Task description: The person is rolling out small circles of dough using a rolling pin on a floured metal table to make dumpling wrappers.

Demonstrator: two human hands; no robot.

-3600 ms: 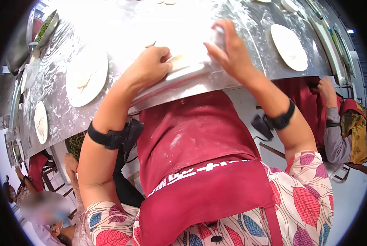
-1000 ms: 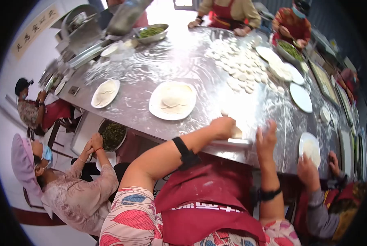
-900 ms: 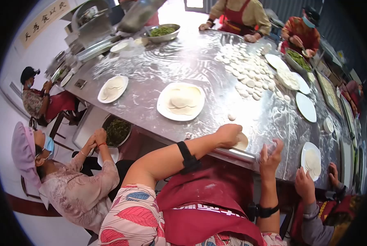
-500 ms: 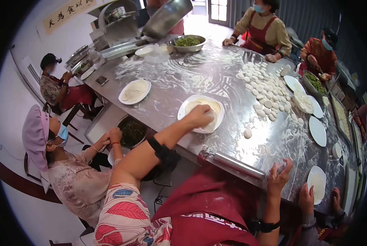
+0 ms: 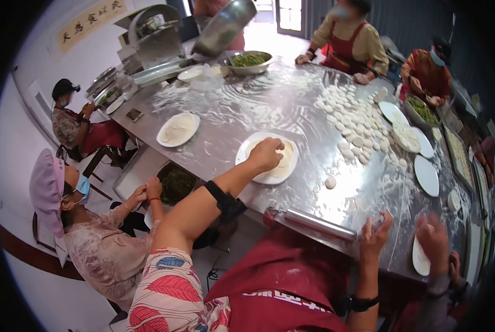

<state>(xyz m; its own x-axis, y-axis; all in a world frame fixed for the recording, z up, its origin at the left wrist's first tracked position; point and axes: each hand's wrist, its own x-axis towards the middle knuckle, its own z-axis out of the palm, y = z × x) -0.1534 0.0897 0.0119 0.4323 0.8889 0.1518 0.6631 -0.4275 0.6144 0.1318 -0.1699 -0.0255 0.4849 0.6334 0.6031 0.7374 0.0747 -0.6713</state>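
My left hand (image 5: 267,155) is over a white plate (image 5: 240,159) near the table's front edge, its fingers curled but apart. Beneath it, thin round dough wrappers (image 5: 281,169) lie in a stack on the plate. My right hand (image 5: 374,235) is at the front edge with fingers raised and spread; a pale, floury patch shows between them, and I cannot make out what it is. Just left of that hand lies a metal rolling pin (image 5: 320,224) along the edge. One flattened dough piece (image 5: 330,182) sits apart on the table.
Many dough pieces (image 5: 355,124) cover the right middle of the floury steel table (image 5: 214,149). A second plate of wrappers (image 5: 178,130) stands left. Greens fill a bowl (image 5: 249,62) at the back. A person in a purple cap (image 5: 45,188) sits left; a co-worker's blurred hand (image 5: 433,240) is right.
The wrapper my left hand held has come down onto the stack, and the fingers have come away from it. The co-worker's hand at right has risen over its plate. My right hand stays in place.
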